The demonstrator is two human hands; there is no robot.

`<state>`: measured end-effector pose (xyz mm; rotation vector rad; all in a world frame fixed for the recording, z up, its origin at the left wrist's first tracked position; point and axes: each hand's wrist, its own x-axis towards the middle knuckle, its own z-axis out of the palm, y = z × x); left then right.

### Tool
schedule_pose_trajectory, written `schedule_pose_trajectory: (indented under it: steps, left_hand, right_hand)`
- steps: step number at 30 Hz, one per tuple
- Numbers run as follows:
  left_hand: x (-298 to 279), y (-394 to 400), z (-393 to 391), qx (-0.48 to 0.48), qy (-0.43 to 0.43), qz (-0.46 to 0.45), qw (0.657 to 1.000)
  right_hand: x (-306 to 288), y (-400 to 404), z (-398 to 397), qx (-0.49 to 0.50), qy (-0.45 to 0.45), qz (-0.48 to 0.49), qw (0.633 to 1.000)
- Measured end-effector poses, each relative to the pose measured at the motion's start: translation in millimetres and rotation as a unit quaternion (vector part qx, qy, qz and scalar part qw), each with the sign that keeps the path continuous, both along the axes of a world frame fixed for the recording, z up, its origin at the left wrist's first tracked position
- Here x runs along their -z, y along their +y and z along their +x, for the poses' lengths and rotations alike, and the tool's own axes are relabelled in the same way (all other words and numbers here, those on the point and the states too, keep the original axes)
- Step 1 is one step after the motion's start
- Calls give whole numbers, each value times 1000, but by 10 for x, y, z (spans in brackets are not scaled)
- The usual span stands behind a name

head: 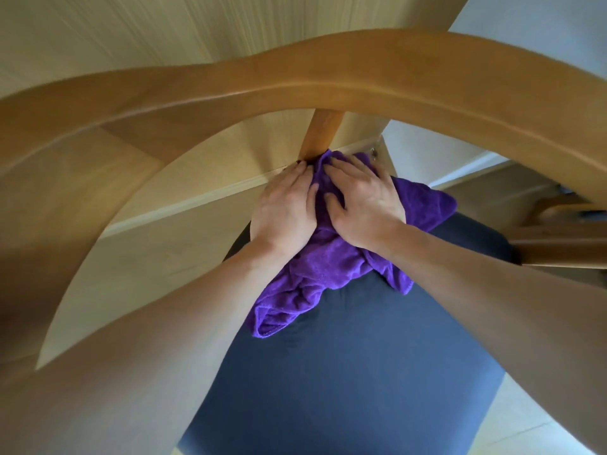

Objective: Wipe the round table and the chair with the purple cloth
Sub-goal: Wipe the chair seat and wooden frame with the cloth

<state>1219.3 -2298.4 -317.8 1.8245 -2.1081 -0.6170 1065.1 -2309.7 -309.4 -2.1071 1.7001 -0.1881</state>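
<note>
Viewed from above, looking down through the curved wooden backrest rail [328, 77] of the chair [345, 372]. Dark blue padded seat [377, 356] filling the lower middle of the view. Purple cloth [315, 267] lay bunched and creased on the far part of that seat, one folded end trailing toward the viewer, another flap spread out to the right past the wrist.

Left hand [284, 208] lay flat, palm down, fingers together and extended, on the left side of the cloth at the seat's far edge, fingertips reaching the base of the wooden spindle [320, 136] rising to the rail. Right hand [364, 205] pressed palm down on the cloth just beside the left, fingers slightly spread, thumb angled inward toward the other hand. Neither hand seen pinching the fabric; both simply bearing down on it, thumbs nearly touching, a ridge of purple showing between them. Bare forearms entered from the lower left and lower right corners, converging on the cloth.

Beyond the seat, pale wood-grain floor [131, 44] and a white skirting strip [197, 201] running diagonally. To the right, a wooden armrest [565, 238] of the chair, blurred. Rail itself softened by motion blur, crossing the whole width of the view above the hands. Round counter not identifiable in this view.
</note>
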Motion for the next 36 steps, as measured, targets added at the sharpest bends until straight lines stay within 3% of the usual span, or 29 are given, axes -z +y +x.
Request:
schedule_pose_trajectory:
  steps: [3,5,8,12,19,27,36]
  left_hand:
    - [13,154,22,13,2,-43,999]
    - [10,209,1,-31,-19,-20,999]
    - [51,152,-39,-92,-51,42,994]
    - [80,94,-20,-58,-55,50,996]
    - [114,118,37,6,-3,-51,999]
    - [82,147,3,-6,2,-34,999]
    - [-19,562,-82,101,-69,-36,992]
  right_hand:
    - [-24,110,-13,7,-32,-40,999]
    - [-30,156,-33,54,-41,-44,997]
    - [-28,60,3,133,14,26,991]
    - [18,-69,45,86,66,87,990]
    - [17,30,41,16,-15,-9,1000]
    - [3,104,73,29,-28,-16,999]
    - [-196,676,-62,26,-33,29,999]
